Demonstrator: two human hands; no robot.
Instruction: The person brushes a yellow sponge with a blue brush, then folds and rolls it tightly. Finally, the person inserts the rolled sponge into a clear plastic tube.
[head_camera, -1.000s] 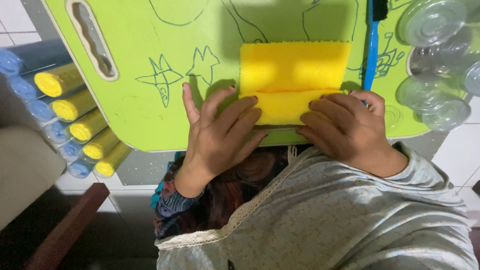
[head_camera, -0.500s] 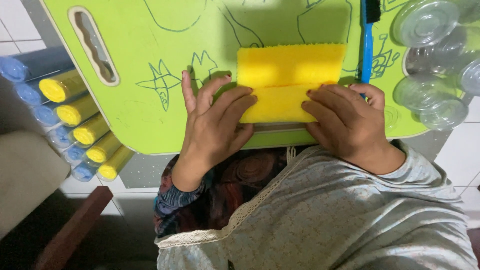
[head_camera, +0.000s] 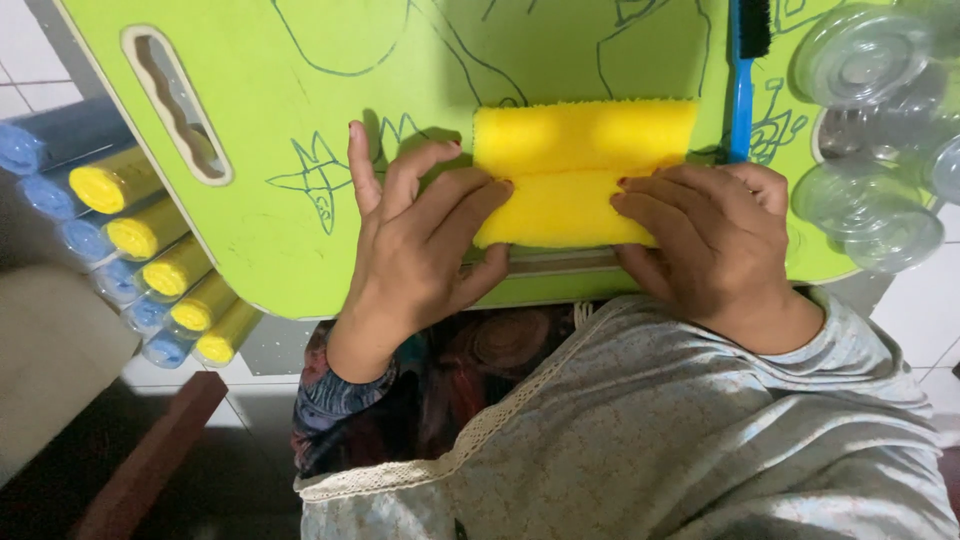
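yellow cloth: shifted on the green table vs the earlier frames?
No. The yellow cloth keeps its place beside the blue brush on the green table; both hands, left hand and right hand, stay pressed on its near fold.

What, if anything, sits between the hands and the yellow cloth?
Nothing visible. The left hand and right hand both press their fingers directly on the yellow cloth's folded near edge on the green table. The blue brush lies beside it, right of the cloth.
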